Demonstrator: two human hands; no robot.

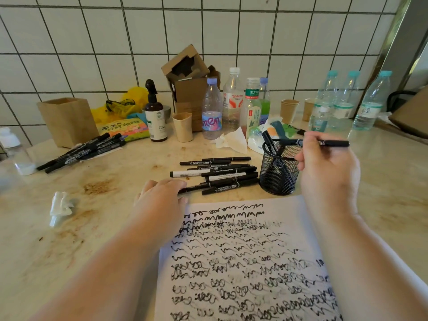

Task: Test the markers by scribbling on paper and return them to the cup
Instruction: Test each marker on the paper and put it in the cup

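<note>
**Observer:** What are your hands doing?

**Me:** My right hand point(328, 172) is holding a black marker point(324, 142) level, just above the rim of the mesh cup point(279, 172). Thumb and fingers are clamped on its middle; both ends are sticking out. My left hand point(162, 193) is lying at the top left corner of the paper point(243, 262), fingers relaxed, tips reaching the near end of the loose marker pile point(217, 174) beside the cup.

**Observer:** The step, as you judge it?

**Me:** Returning this one, I think. The sheet is already nearly full of scribble. A few markers are leaning in the cup.

**Observer:** How are you doing it cleanly?

**Me:** Tipping the marker from level toward upright first, aiming one end into the gap beside those already leaning, then loosening the pinch only when the end is inside the rim. The cup looks light, so I'm avoiding knocking its wall. Whether the cap is fully seated, I can't tell from here.

**Observer:** And the other bunch?

**Me:** A second marker group point(81, 151) is lying far left, beside the wooden box point(67, 121), well apart.
</note>
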